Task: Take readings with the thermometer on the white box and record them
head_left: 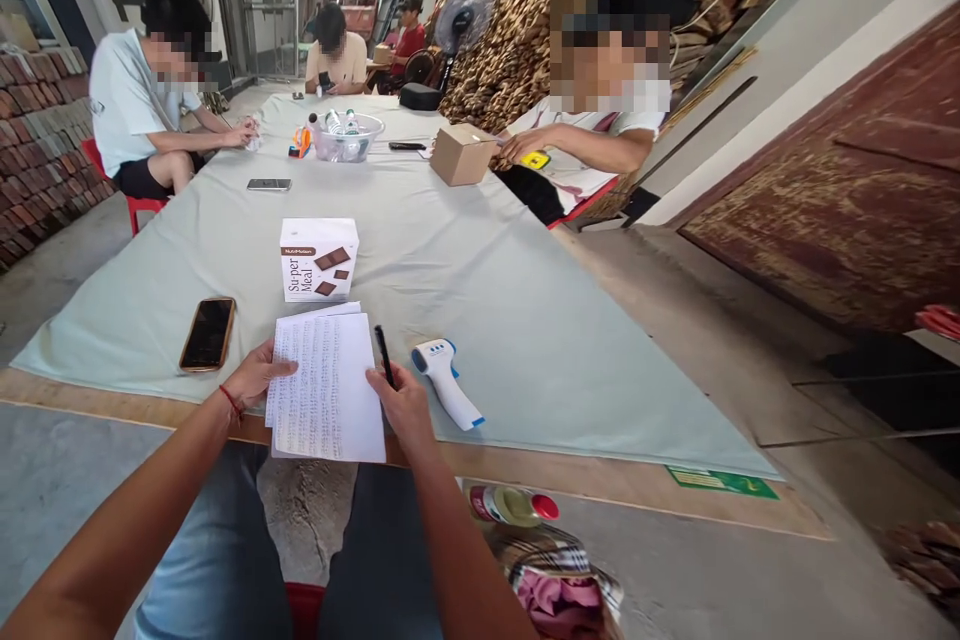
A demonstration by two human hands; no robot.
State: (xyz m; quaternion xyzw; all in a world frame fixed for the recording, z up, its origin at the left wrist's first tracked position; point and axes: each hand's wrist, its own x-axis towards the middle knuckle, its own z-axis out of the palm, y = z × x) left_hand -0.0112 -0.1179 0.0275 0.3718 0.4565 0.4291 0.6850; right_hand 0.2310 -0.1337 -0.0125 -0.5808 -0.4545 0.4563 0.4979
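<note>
Sheets of paper (pixel 326 390) covered in handwriting are held up between my two hands at the near edge of the table. My left hand (pixel 259 375) grips their left side, thumb on top. At the right side my right hand (pixel 403 405) pinches the sheets and also holds a black pen (pixel 384 357) upright. A white and blue infrared thermometer (pixel 448 385) lies just right of my right hand. Beyond the paper stands a white "Super Meal" box (pixel 319 260). A smartphone in an orange-brown case (pixel 208 334) rests left of the paper.
The table (pixel 570 360) has a pale green cloth. Farther along are a silver phone (pixel 269 185), a clear basin (pixel 349 138) with bottles and a cardboard box (pixel 463 156). People sit along both sides and the far end. A jar with a red lid (pixel 514 505) is below the near edge.
</note>
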